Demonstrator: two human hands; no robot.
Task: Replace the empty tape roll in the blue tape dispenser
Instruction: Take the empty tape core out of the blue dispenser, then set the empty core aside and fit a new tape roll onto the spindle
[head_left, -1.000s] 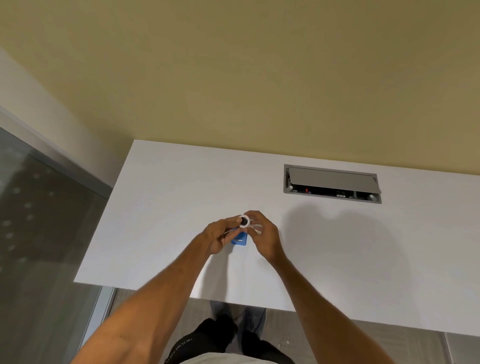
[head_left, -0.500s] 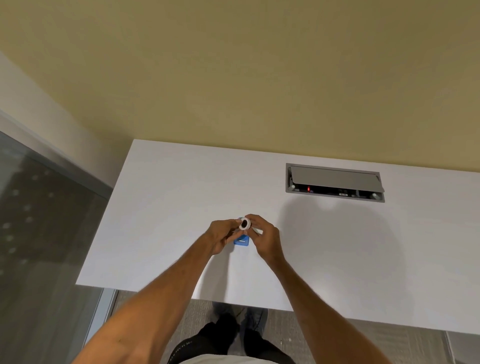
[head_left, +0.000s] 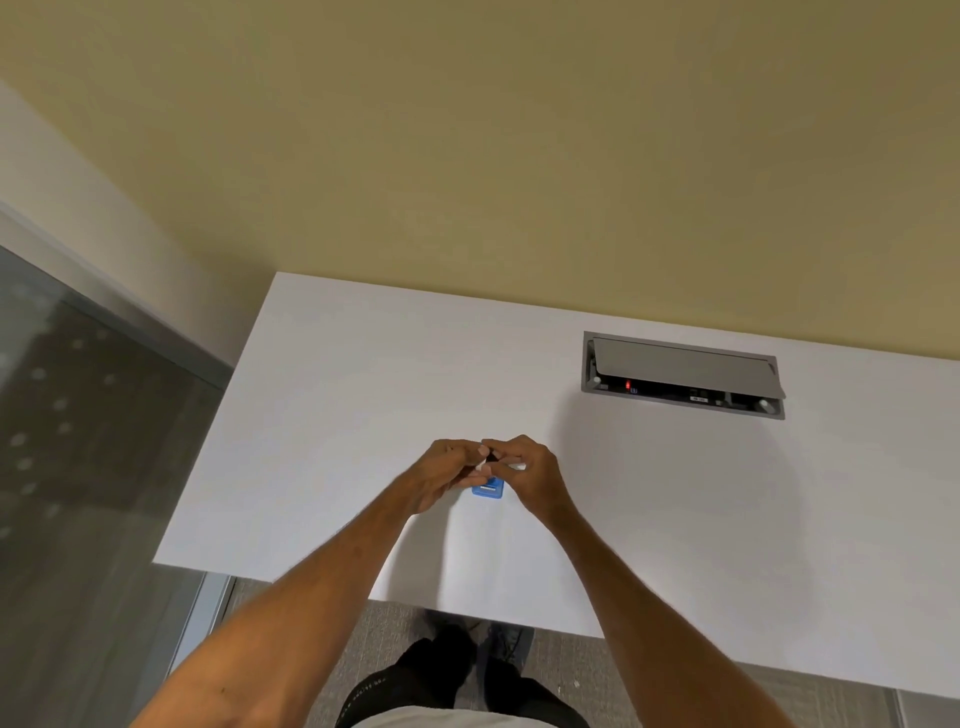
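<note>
The blue tape dispenser (head_left: 488, 489) is held above the worktop (head_left: 332, 415); a small roll, mostly hidden, is pinched between left hand (head_left: 448, 474) and right hand (head_left: 530, 475) fingers; it could be dropped if misaligned.

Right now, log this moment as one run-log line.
left hand: pinching small part | right hand: pinching same part | blue tape dispenser: below fingers, contact unclear | desk: white | roll: mostly hidden
</note>
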